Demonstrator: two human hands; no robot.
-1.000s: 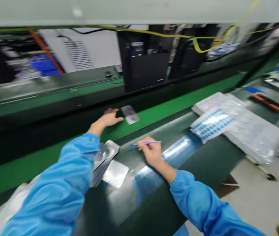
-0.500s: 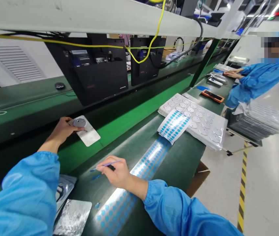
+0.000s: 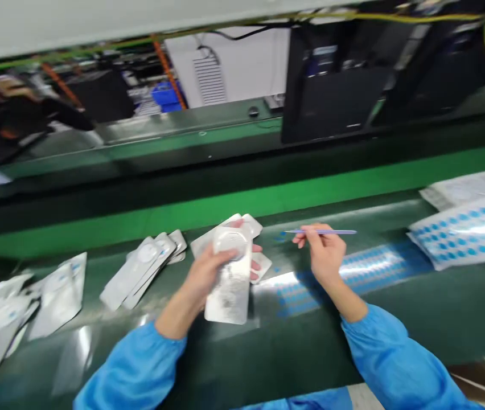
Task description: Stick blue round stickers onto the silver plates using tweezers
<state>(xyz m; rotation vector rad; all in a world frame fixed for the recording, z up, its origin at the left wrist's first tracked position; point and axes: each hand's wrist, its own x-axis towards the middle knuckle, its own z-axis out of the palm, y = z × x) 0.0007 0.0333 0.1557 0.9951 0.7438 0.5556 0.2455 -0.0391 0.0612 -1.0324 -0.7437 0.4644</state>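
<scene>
My left hand [image 3: 202, 272] is closed around a flat silvery pack [image 3: 227, 299] with a round raised part near its upper end. Its thumb lies over the front, and fingers show behind the right edge. More white packs [image 3: 208, 239] lie just beyond it, partly covered. A slim purple stick-like tool [image 3: 338, 232] is pinched in my right hand [image 3: 327, 256], its tip pointing left. Whether it is tweezers or a pick, I cannot make out. Close to that tip is a small blue piece [image 3: 282, 234]. Below my right hand lies a clear strip with rows of blue dots [image 3: 370, 267].
A fanned pile of packs [image 3: 144, 265] lies left of my left hand, with more packs [image 3: 57, 293] farther left. At right, a white sheet of blue dots [image 3: 464, 233] curls up. A green belt [image 3: 234, 205] runs behind, below black panels [image 3: 336, 102].
The view has swung left. My left hand, earlier stretched over the green belt with a pack, now holds a pack over the dark table. My right hand still holds the purple tool.
</scene>
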